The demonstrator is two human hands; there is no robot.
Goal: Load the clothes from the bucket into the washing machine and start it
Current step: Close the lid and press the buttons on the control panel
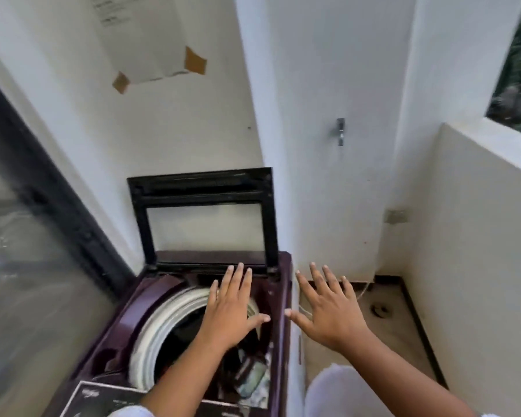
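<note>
Sliding glass door w/ dark frame fills the left side; a white plastered wall runs behind and to the right.

The dark purple top-load washing machine stands in the corner. Its black-framed lid w/ glass pane is up and leans near the wall. The round drum w/ white ribbed rim is exposed. Dark and patterned clothes lie inside, mostly at the near right of the opening.

The left hand hovers over the drum, fingers spread and straight, holding nothing. The right hand is equally spread and empty, just past the machine's right edge, over the floor.

The black control panel w/ white print sits at the near edge, untouched. A small metal tap is on the wall, well apart.

The bucket is out of view, so can't tell if it's emptied. Judging by this, some loading is done; lid closing and the start press prob. remain.
</note>
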